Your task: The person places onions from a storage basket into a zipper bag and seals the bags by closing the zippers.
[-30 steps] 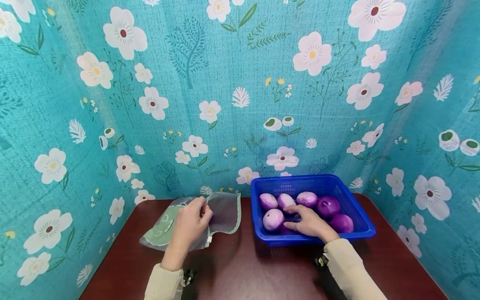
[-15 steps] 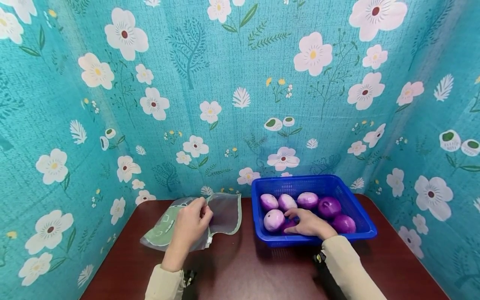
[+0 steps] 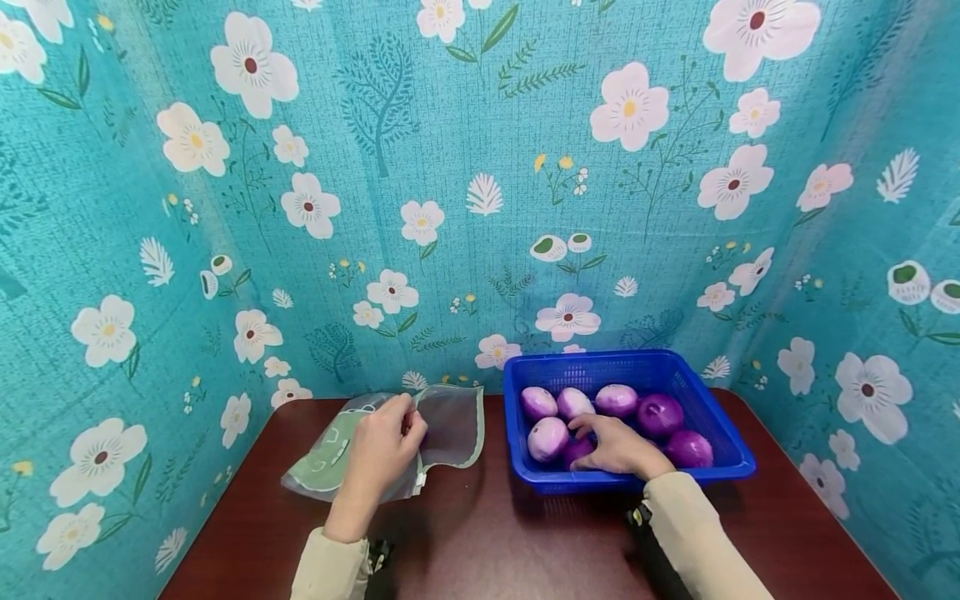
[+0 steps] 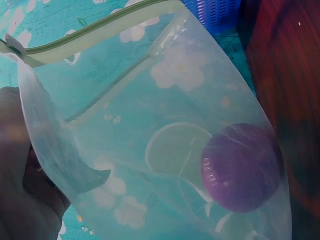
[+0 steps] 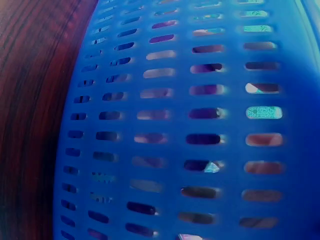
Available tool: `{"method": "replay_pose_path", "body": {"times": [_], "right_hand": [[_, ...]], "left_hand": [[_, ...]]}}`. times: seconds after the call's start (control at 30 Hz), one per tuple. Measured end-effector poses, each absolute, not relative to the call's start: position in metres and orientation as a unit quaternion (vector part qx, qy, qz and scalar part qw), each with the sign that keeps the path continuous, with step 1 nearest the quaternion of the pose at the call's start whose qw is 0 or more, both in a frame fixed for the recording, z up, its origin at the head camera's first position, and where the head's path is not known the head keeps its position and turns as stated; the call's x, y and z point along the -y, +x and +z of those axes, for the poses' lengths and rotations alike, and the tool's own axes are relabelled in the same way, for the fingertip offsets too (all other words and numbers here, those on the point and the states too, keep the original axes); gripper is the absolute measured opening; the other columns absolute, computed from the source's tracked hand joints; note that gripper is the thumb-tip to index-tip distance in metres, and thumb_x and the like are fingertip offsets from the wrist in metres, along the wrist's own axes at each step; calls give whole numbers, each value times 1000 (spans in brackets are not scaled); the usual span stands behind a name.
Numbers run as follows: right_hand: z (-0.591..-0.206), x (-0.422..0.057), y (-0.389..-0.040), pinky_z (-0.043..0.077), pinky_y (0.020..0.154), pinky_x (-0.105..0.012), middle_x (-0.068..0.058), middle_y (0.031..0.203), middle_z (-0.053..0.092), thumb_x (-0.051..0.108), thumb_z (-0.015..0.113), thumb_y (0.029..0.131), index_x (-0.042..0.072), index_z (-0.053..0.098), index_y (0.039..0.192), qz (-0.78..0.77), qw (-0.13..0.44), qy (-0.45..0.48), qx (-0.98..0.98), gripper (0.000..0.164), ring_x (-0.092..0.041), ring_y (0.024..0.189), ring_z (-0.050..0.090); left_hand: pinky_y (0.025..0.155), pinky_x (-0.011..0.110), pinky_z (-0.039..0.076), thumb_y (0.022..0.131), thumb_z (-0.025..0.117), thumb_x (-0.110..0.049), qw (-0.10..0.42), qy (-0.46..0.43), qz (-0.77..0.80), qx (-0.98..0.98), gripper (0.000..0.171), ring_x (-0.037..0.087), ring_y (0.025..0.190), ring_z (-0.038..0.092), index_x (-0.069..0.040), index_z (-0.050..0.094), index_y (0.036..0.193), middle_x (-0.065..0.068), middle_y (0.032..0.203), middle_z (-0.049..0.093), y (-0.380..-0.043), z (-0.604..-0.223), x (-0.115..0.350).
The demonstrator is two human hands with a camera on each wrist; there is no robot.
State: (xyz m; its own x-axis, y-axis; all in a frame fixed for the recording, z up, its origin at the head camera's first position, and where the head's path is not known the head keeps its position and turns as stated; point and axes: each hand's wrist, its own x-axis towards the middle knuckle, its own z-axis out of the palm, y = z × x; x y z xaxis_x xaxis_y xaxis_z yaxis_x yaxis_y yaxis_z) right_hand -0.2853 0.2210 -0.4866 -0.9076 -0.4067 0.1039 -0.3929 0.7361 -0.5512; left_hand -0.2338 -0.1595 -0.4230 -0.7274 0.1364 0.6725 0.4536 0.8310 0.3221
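In the head view my left hand (image 3: 386, 437) grips the edge of a see-through zip bag (image 3: 457, 417) with green trim and a green print. The left wrist view shows the bag (image 4: 125, 100) gaping at its zip, with one purple onion (image 4: 242, 167) inside; the hand (image 4: 25, 170) is at its left edge. My right hand (image 3: 618, 448) reaches into a blue plastic basket (image 3: 720, 433). Its thumb and fingers curl round a dark purple onion (image 3: 577, 451) near the front wall, and the palm side is hidden. The basket's slotted wall (image 5: 175, 125) blocks most of the right wrist view.
Several other onions lie in the basket, some pale like the near-left onion (image 3: 547, 439), some dark like the right-hand onion (image 3: 688, 448). Bag and basket share a dark red-brown table (image 3: 510, 542). A flowered teal curtain (image 3: 480, 250) stands behind and at both sides.
The right hand's fingers have drawn back from the pale onion behind and closed in round the dark one near the front wall. The left hand and bag have stayed put.
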Motion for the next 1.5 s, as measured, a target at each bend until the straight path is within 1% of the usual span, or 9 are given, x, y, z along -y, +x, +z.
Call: {"method": "replay_pose_path", "body": {"times": [0.13,0.33,0.43,0.6,0.67,0.87,1.17,1.33,1.5], "right_hand": [[-485,-221,-284,53,91,-46,-8,107,76,29,92,71,7,71,115,-288,-13,-210,-934,53,-25,98,69],[-478,-222,-281,52,82,-39,-1,97,75,31,92,72,11,76,105,-284,-18,-194,-939,41,-17,84,63],[-473,-223,-280,52,82,-39,0,94,75,30,92,73,10,76,103,-284,-27,-191,-939,40,-16,83,63],[-466,-225,-280,52,83,-40,0,94,73,31,91,75,10,76,105,-294,-48,-183,-937,39,-16,83,63],[-464,-225,-280,52,83,-42,-2,97,73,31,90,77,10,75,108,-302,-54,-183,-934,40,-18,86,64],[-459,-224,-280,52,93,-52,-7,108,73,33,88,79,10,74,114,-335,-76,-168,-924,44,-28,102,68],[-451,-218,-279,53,96,-50,-11,120,74,35,87,82,10,73,122,-381,-94,-152,-907,49,-28,108,69],[-446,-210,-276,53,94,-49,-9,122,74,34,87,82,14,74,122,-417,-92,-148,-892,46,-30,109,69],[-444,-202,-271,55,96,-52,-10,123,73,32,87,83,15,73,120,-447,-86,-152,-878,43,-34,111,69]], "left_hand": [[53,23,37,87,70,-12,330,-164,-241,898,26,7,55,37,-17,49,73,-8,64,40,-233,-423,159],[54,23,37,88,69,-11,324,-162,-242,900,26,8,56,38,-17,49,73,-8,65,41,-233,-423,159],[54,23,37,88,68,-11,322,-163,-243,900,26,8,57,38,-18,49,73,-8,65,41,-233,-422,159],[54,24,36,88,68,-10,329,-167,-241,898,26,8,56,37,-17,48,73,-8,65,40,-234,-423,161],[54,24,36,88,68,-10,331,-167,-239,897,26,8,56,37,-17,48,73,-8,65,40,-234,-423,161],[54,24,37,88,68,-11,327,-164,-237,900,25,8,57,38,-17,49,73,-8,65,41,-234,-423,161],[54,24,36,88,67,-10,334,-168,-236,897,25,8,57,38,-17,48,73,-8,65,40,-235,-423,161],[54,24,36,88,68,-10,332,-168,-239,897,25,8,57,38,-17,48,73,-8,66,40,-233,-422,161],[54,23,37,87,69,-10,329,-169,-242,897,26,8,57,37,-17,49,73,-7,65,40,-233,-423,161]]}}
